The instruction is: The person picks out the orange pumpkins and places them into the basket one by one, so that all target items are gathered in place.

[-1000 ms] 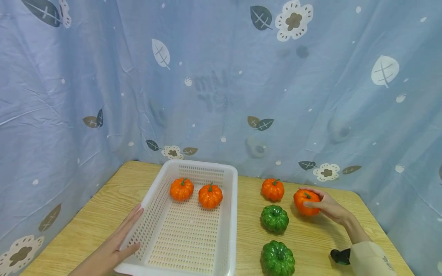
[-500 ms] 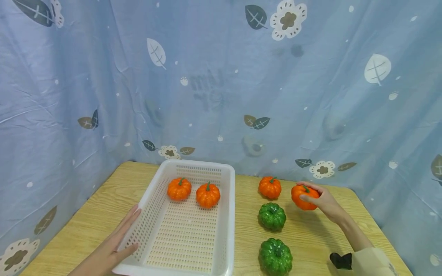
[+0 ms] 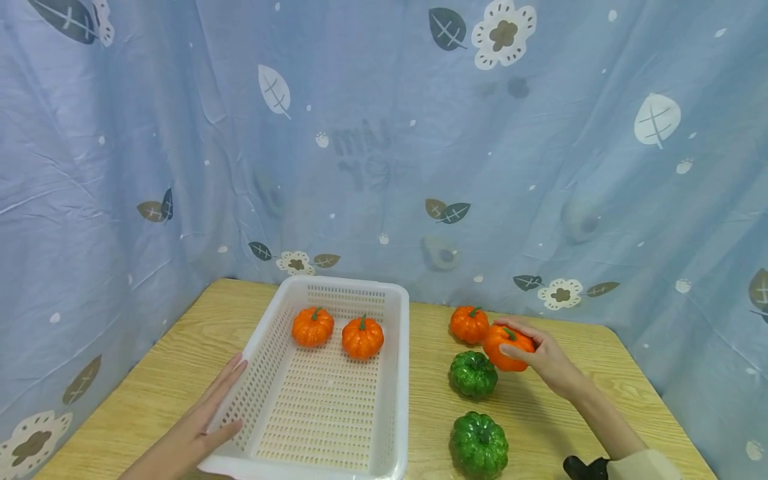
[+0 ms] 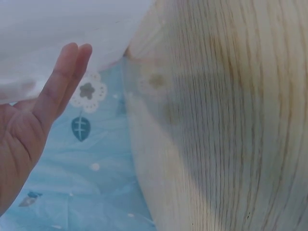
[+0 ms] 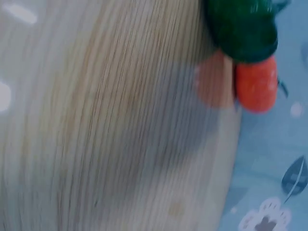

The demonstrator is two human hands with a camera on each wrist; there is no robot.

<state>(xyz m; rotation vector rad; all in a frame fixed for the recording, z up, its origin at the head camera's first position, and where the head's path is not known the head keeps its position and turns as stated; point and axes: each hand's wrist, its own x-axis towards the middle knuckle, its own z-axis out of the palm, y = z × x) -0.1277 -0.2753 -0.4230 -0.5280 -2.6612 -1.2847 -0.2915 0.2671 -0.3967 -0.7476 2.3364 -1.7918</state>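
Observation:
My right hand (image 3: 553,360) grips a small orange pumpkin (image 3: 507,348) with a green stem, its thumb across the near side. The pumpkin is raised above the table, close to another orange pumpkin (image 3: 469,325) and a green pumpkin (image 3: 473,375). My left hand (image 3: 195,430) lies along the left side of a white perforated plastic basket (image 3: 399,387), its thumb over the rim. In the left wrist view its fingers (image 4: 61,82) are straight against the basket's outer wall. Two orange pumpkins, one left (image 3: 313,327) and one right (image 3: 363,337), sit in the basket's far part.
A second green pumpkin (image 3: 479,445) stands nearer on the wooden table (image 3: 540,427), right of the basket. A blue patterned curtain (image 3: 372,133) hangs behind and beside the table. The right wrist view shows a green pumpkin (image 5: 243,29) and an orange one, with no hand visible.
My right hand has lifted the orange pumpkin off the table and carried it left toward the other pumpkins. The left hand has stayed at the basket's side.

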